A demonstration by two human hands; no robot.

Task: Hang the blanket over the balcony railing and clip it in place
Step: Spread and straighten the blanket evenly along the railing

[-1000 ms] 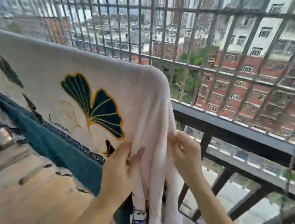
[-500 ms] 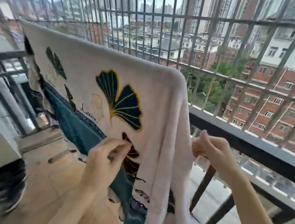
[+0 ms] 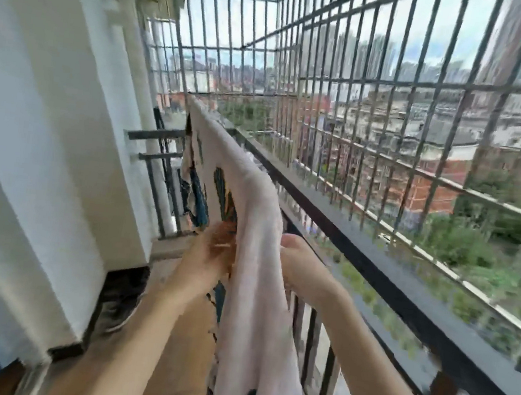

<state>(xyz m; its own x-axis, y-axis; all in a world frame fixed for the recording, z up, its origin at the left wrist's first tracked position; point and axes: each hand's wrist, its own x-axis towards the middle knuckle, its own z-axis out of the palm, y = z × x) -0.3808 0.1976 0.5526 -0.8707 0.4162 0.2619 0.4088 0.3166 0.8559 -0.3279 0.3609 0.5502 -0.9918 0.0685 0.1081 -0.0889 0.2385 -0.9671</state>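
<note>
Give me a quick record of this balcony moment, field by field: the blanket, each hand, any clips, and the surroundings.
blanket: pale blanket with teal pattern, draped over the dark balcony railing, its near end hanging down
left hand: left hand on the inner, patterned side of the near end; grip blurred
right hand: right hand on the outer side of the same end; grip hidden
clips: none visible
surroundings: metal security grille beyond the railing, white wall on the left
image quality: motion-blurred
</note>
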